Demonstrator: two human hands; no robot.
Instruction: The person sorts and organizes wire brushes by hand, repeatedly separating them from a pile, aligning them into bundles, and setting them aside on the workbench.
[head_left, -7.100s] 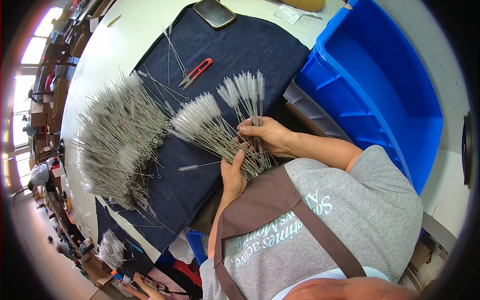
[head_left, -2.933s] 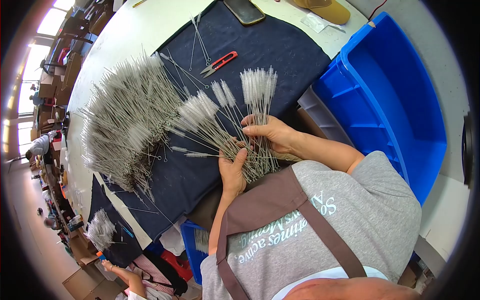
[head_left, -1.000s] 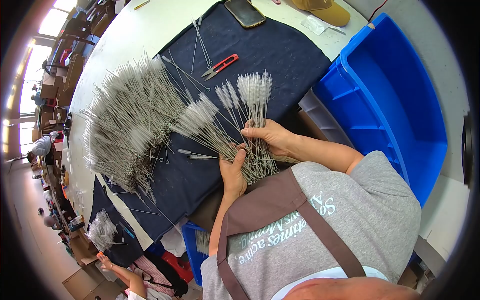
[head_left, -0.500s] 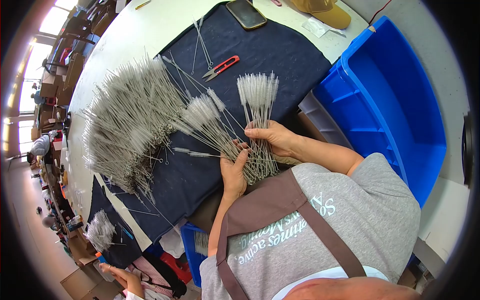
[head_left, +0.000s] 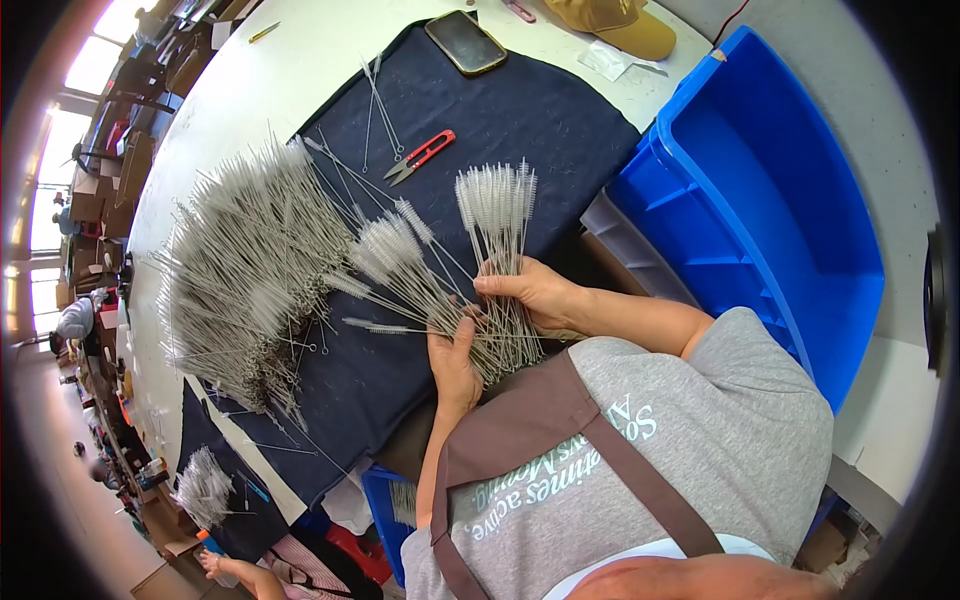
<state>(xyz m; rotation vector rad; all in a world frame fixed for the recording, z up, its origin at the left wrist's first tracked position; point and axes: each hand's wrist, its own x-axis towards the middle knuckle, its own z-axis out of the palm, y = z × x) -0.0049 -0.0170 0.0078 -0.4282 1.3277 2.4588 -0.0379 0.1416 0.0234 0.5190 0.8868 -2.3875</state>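
Note:
My right hand is closed around a bundle of thin wire straw brushes, white bristle heads pointing away from me. My left hand is wrapped round another straw brush bundle, whose heads fan out to the left. The looped wire ends of both bundles come together near my apron, and some fingers are hidden behind the wires. A large pile of straw brushes lies left of my hands on a dark cloth. Red-handled thread snips lie beyond my hands, beside a few loose brushes.
A phone lies at the cloth's far edge, near a tan cap on the white table. Blue bins stand at my right. At lower left, another person's hand is near a smaller brush pile.
The view has shifted slightly, so the table things appear lower and further left. Both hands keep their bundles in nearly the same pose. The other person's arm at lower left has moved.

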